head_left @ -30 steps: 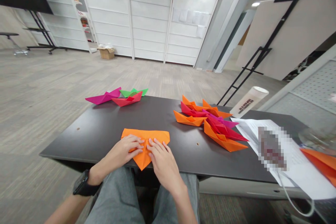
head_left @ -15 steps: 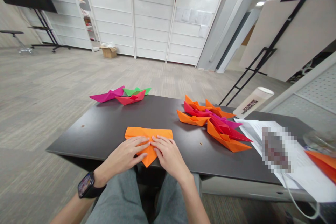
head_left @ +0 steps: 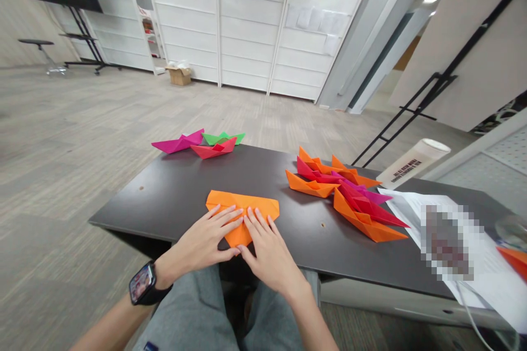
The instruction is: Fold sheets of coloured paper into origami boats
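A partly folded sheet of orange paper (head_left: pixel 242 200) lies near the front edge of the dark table (head_left: pixel 164 197), its lower end tapering toward me. My left hand (head_left: pixel 208 238) rests on its left half with the fingers stretched out flat. On the right half lies my right hand (head_left: pixel 267 244), fingers also extended and pressed down. The two thumbs come close together at the paper's lower tip and partly hide it. A watch (head_left: pixel 145 285) is on my left wrist.
Folded paper boats in orange, red and magenta (head_left: pixel 346 192) crowd the right side. At the back left stand a magenta boat (head_left: pixel 178 143), a green boat (head_left: pixel 224 138) and a red boat (head_left: pixel 214 148). Paper sheets (head_left: pixel 486 247) and a white cylinder (head_left: pixel 414 162) are at the right.
Both hands have flattened more over the orange paper, and the thumbs have moved down to its lower tip. The whole view has shifted slightly.
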`<action>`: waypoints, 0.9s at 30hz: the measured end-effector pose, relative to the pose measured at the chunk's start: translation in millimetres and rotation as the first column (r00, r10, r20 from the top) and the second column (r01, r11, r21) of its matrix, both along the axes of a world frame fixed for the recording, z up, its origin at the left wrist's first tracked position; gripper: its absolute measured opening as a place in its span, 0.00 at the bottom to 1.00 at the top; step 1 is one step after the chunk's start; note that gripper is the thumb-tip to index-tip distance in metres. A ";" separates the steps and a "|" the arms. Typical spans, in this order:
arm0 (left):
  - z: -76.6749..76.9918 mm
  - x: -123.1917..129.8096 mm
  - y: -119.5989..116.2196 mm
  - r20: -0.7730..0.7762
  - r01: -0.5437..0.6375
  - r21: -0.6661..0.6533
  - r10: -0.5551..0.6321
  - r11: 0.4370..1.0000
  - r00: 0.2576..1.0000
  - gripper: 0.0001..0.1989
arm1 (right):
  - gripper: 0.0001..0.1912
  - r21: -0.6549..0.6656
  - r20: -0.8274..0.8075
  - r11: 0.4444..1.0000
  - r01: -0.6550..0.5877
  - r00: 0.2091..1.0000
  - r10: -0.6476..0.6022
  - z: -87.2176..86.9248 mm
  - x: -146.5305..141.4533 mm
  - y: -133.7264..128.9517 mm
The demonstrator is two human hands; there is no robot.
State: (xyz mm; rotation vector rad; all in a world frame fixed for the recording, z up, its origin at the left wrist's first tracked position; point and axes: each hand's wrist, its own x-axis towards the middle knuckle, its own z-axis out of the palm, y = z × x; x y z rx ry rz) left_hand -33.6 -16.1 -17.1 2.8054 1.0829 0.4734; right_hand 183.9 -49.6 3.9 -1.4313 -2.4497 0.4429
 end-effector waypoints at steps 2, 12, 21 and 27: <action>0.3 -0.4 -0.1 -0.019 0.004 -0.006 -0.004 1.000 1.000 0.37 | 0.35 -0.006 0.011 1.000 -0.008 1.000 0.008 1.8 1.4 -0.1; -0.3 -3.3 -0.8 -0.030 0.036 -0.049 -0.037 0.998 0.999 0.48 | 0.30 0.041 -0.007 0.997 0.065 0.998 -0.065 -5.9 13.1 3.0; -8.7 -20.0 -2.6 -0.006 -0.067 0.093 0.068 0.993 0.998 0.44 | 0.32 0.032 0.058 0.998 0.050 0.997 -0.052 -1.0 24.1 -1.4; 0.3 -18.0 -3.9 -0.030 0.015 -0.010 -0.015 1.000 0.999 0.39 | 0.28 0.048 0.004 0.998 -0.034 0.999 0.034 -1.8 11.3 2.9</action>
